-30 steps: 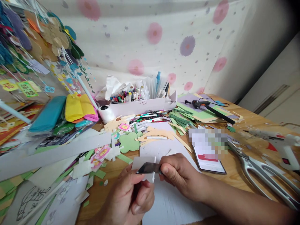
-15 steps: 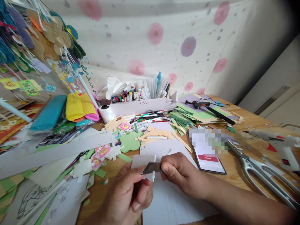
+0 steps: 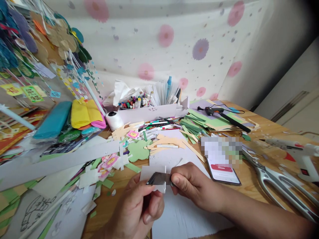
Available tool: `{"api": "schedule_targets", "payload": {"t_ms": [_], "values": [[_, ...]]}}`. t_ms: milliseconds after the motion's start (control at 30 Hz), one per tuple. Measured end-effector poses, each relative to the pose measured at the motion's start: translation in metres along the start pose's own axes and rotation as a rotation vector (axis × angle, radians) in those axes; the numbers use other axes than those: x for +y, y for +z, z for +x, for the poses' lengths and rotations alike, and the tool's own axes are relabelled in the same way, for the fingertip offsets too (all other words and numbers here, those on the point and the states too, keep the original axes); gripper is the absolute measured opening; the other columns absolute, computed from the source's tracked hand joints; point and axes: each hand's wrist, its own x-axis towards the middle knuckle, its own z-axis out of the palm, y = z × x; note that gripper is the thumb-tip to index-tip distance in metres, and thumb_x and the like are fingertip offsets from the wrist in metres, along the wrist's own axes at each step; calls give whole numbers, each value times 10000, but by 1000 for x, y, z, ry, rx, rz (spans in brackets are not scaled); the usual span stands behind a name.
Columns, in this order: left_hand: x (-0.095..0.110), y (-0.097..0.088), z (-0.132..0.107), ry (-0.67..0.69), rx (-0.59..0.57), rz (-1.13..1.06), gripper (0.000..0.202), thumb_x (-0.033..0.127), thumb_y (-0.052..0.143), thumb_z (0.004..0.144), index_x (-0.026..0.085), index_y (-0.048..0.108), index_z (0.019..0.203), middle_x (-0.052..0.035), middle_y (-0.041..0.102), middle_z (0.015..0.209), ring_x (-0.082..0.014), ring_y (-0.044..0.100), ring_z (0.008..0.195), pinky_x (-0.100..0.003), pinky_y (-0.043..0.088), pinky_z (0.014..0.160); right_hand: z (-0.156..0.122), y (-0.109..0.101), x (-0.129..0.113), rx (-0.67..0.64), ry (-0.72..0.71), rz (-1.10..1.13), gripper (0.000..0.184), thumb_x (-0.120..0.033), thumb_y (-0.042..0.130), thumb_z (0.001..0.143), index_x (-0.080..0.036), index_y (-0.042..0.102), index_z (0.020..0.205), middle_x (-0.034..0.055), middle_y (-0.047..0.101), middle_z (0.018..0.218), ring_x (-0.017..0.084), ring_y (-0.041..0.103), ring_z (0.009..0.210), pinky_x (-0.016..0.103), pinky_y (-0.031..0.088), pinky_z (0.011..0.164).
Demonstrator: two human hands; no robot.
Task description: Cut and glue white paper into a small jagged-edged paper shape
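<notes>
A small folded piece of white card (image 3: 147, 172) is pinched in my left hand (image 3: 134, 205), between the thumb and curled fingers. My right hand (image 3: 191, 186) grips a dark, slanted-tip craft knife blade (image 3: 159, 178); the fist hides its rear end. The blade lies across the card, its tip close to my left thumb. Below both hands is a large white sheet (image 3: 174, 212) on the wooden table. A green flower-shaped paper cutout (image 3: 138, 151) lies just beyond my left hand.
To the right are a phone (image 3: 221, 166), large scissors (image 3: 271, 179) and a white glue gun (image 3: 294, 149). A box of markers (image 3: 149, 113) stands at the back, beside a thread spool (image 3: 114, 120). Paper scraps (image 3: 107, 182) cover the left side.
The blade has slid slightly left across the card, its tip further over my left thumb. Both hands stay almost where they were.
</notes>
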Motion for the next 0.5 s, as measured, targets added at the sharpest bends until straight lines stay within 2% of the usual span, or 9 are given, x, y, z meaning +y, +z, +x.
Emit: {"api": "schedule_targets", "payload": {"t_ms": [167,367,500], "values": [[3,0,-1,-3,-40,-49,297,320,651,661,176,522,436,84,325,311,-41,177,330,-230,160,402,0,0,1,-2,14,12,605,-603,293,934,-129,543,653,-53,367,498,54,302,435,165,245,413],[-2,1,1,-11,-16,-44,225,331,634,704,171,594,550,88,342,320,-47,161,334,-237,139,408,0,3,0,1,-25,18,593,-585,295,944,-132,542,652,-51,376,512,55,317,447,168,272,434],[-3,1,1,3,-22,-35,226,329,637,712,167,602,558,89,348,333,-49,158,349,-239,140,418,0,3,-1,30,-48,14,592,-576,298,948,-129,554,656,-52,371,505,55,321,440,172,276,433]]}}
